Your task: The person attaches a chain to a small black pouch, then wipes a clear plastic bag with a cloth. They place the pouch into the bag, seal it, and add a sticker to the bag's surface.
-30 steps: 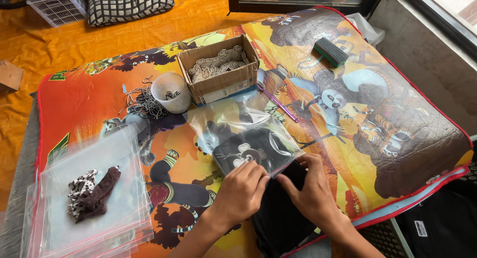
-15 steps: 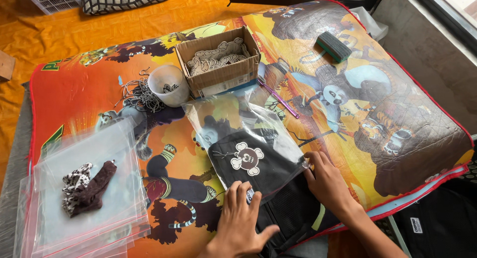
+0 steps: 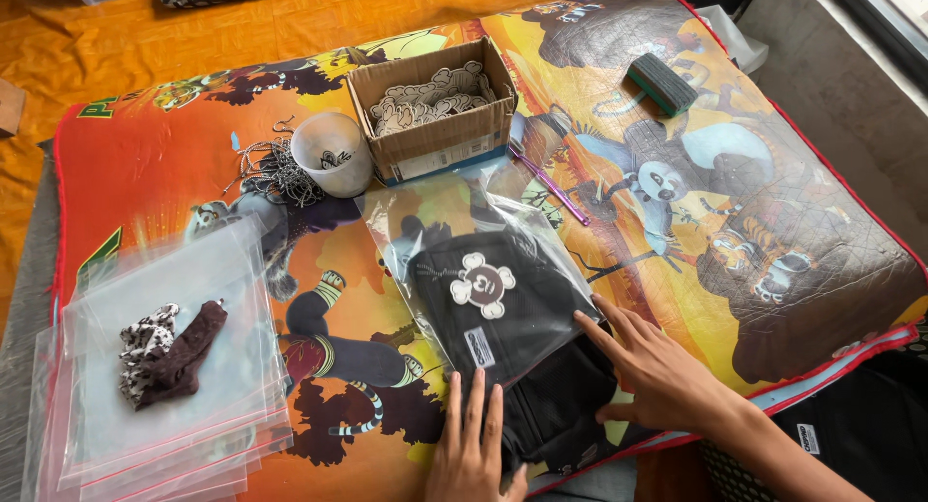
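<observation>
Black fabric, a folded dark garment with a white skull-shaped patch, lies partly inside a clear plastic bag on the cartoon-printed orange mat, and we judge the step in hand to be bagging: the garment's upper part sits within the bag while its lower part protrudes from the bag's mouth toward us. Our left hand lies flat, fingers extended and together, tips touching the bag's lower edge; it grips nothing. Our right hand is likewise open, fingers spread, pressing the bag's right edge and the exposed fabric; nothing is enclosed. We judge that the next move calls for holding the bag steady and sliding the remaining fabric inward evenly. Nearby stand a brown cardboard box of white patches, a white plastic cup and a stack of clear zip bags.
</observation>
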